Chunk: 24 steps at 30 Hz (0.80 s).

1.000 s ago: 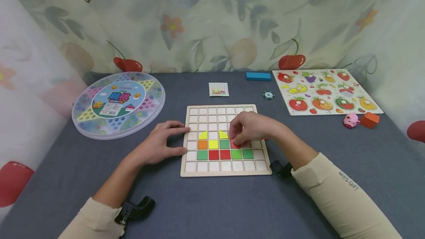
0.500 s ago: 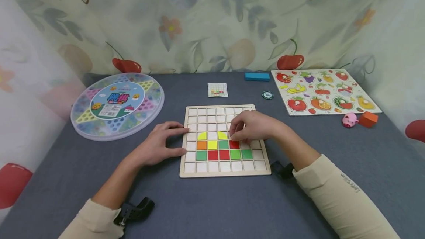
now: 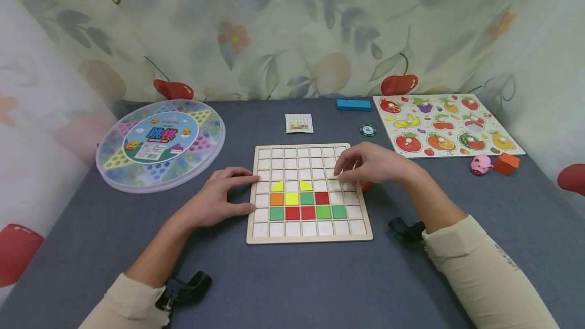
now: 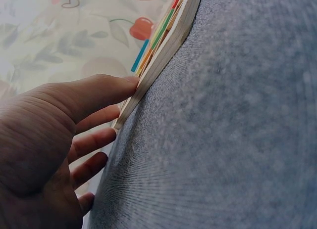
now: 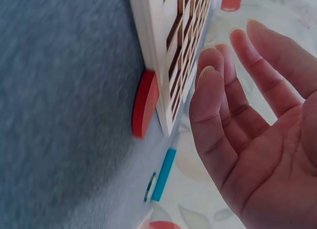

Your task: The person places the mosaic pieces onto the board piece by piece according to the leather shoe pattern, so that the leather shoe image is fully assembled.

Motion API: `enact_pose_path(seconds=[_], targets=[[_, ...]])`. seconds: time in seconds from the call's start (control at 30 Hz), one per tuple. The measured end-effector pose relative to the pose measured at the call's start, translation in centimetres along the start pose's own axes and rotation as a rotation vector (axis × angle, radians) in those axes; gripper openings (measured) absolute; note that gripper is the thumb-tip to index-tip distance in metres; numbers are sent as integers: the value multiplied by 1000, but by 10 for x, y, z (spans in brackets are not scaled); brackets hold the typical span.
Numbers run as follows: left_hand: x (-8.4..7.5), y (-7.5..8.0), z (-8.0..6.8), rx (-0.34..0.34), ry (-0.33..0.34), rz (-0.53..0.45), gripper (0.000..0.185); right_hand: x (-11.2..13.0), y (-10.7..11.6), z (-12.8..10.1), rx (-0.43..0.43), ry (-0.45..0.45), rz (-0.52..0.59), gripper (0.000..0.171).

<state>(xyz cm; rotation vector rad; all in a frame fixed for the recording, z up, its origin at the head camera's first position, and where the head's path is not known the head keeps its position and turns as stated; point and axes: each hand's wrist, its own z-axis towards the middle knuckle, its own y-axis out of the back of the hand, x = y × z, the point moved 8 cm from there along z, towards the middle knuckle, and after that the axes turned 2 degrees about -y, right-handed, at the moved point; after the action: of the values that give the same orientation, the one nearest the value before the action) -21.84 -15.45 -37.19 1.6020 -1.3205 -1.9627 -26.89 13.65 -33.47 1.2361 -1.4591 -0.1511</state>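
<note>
A wooden grid board (image 3: 311, 238) lies mid-table with coloured tiles in its lower rows, among them a red tile (image 3: 322, 197) and two yellow half-rounds (image 3: 278, 186). My left hand (image 3: 224, 194) rests flat against the board's left edge (image 4: 163, 51), with the thumb (image 4: 99, 93) touching the rim. My right hand (image 3: 365, 166) hovers over the board's upper right squares, fingers relaxed and palm empty (image 5: 247, 115). A red round-edged piece (image 3: 365, 186) lies on the cloth against the board's right side (image 5: 145, 110), just under that hand.
A round plastic checkers box (image 3: 161, 141) sits at the left. Behind the board lie a small pattern card (image 3: 299, 123), a blue block (image 3: 354, 104) and a chip (image 3: 367, 130). At the right are a fruit puzzle (image 3: 445, 126), a pink pig (image 3: 481, 165) and an orange block (image 3: 505, 164).
My right hand set the red tile into the grid beside the green one, let it go and moved up and right toward the board's edge. The left hand stayed put.
</note>
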Motion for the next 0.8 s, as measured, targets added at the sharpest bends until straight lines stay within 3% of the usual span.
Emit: enact_pose_path(seconds=[0.4, 0.8], targets=[[-1, 0, 0, 0, 4, -2, 62, -23, 17, -18, -45, -60, 16, 23], [-1, 0, -1, 3, -3, -4, 62, -43, 16, -25, -38, -105, -50, 24]])
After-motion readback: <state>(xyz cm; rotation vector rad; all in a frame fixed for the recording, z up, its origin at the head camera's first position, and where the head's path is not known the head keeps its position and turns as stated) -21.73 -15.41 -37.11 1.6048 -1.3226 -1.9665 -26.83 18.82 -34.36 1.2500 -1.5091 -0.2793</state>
